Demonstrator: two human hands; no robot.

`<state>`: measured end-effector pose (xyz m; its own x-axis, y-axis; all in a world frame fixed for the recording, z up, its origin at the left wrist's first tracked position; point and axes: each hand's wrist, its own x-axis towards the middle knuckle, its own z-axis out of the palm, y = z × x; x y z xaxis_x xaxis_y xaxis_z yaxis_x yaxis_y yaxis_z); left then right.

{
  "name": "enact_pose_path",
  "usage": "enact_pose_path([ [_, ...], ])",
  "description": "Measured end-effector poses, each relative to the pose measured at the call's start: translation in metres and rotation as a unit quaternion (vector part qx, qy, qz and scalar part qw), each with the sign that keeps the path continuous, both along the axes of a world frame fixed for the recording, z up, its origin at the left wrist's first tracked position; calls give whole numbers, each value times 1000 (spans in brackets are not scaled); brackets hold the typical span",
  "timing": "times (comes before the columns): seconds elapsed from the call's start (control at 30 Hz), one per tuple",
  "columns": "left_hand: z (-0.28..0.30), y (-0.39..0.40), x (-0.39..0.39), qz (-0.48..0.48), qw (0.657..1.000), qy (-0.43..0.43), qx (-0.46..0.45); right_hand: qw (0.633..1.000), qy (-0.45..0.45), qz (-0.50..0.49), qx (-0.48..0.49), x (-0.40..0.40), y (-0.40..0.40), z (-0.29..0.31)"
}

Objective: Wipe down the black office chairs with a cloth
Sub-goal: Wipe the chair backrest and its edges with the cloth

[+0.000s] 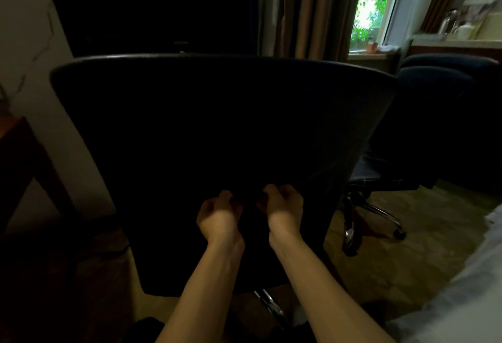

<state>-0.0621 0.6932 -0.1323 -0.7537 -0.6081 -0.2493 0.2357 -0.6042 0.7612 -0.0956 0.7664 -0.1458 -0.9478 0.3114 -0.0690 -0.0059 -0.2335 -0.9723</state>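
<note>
The back of a black office chair (217, 125) fills the middle of the head view, facing me. My left hand (218, 216) and my right hand (284, 207) are held close together in front of its lower part, fingers curled. Both pinch what looks like a dark cloth (251, 202) between them; it barely stands out from the chair in the dim light. A second black office chair (434, 92) stands behind and to the right, on a chrome wheeled base (380, 215).
A dark wooden table (24, 158) stands at the left against a pale wall. White bedding (467, 288) lies at the lower right. Brown curtains (312, 8) and a bright window (375, 3) are behind, beside a counter with a kettle (451, 20). Carpet shows under the chairs.
</note>
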Motion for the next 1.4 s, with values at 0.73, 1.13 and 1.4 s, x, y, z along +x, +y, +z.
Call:
enact_pose_path([
  [0.73,97,57,3,-66,986,81,-130,985,136,-66,81,0,74,111],
  [1.13,-59,60,-21,-4,980,-41,-195,991,45,-12,126,-24,73,-54],
  [1.4,-132,61,-26,-26,981,-160,-108,997,-48,33,43,-30,75,-143],
])
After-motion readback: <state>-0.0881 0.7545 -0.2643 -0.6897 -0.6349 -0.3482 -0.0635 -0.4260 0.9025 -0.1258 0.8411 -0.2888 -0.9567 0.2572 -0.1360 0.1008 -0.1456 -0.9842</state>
